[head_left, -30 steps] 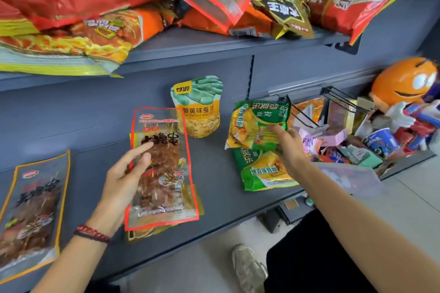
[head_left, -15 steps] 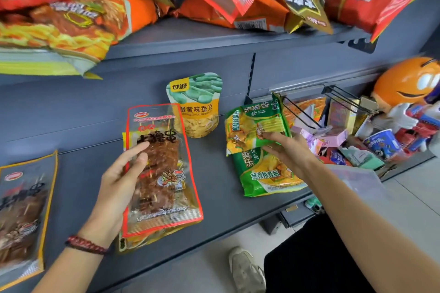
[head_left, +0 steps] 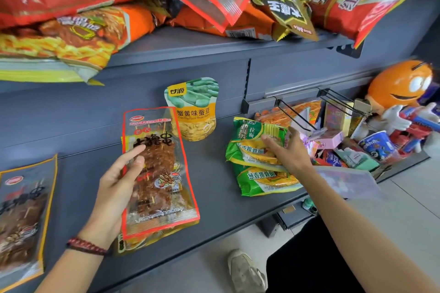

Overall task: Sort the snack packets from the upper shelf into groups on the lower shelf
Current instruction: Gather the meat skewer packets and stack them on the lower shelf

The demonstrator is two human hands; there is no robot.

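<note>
My left hand [head_left: 119, 185] grips the left edge of a clear red-edged skewer packet [head_left: 164, 173], which lies on a yellow-edged packet [head_left: 154, 238] on the grey lower shelf [head_left: 214, 197]. My right hand [head_left: 288, 150] grips a green noodle packet [head_left: 252, 135] that rests on a second green one [head_left: 264, 181]. A yellow broad-bean pouch [head_left: 192, 109] leans on the back panel between them. Another yellow-edged skewer packet [head_left: 21, 216] lies at far left. The upper shelf [head_left: 190, 47] carries a pile of red and orange packets [head_left: 78, 35].
Wire hooks [head_left: 297, 114] stick out from the back panel right of my right hand. Beyond them are an orange round figure [head_left: 400, 83] and a clutter of small boxes and cups [head_left: 376, 145]. Packets overhang the upper shelf's edge. My shoe [head_left: 245, 271] is on the floor below.
My right hand has lowered the tilted green packet flat onto the other green one. My left hand has settled the red-edged packet onto the yellow-edged one.
</note>
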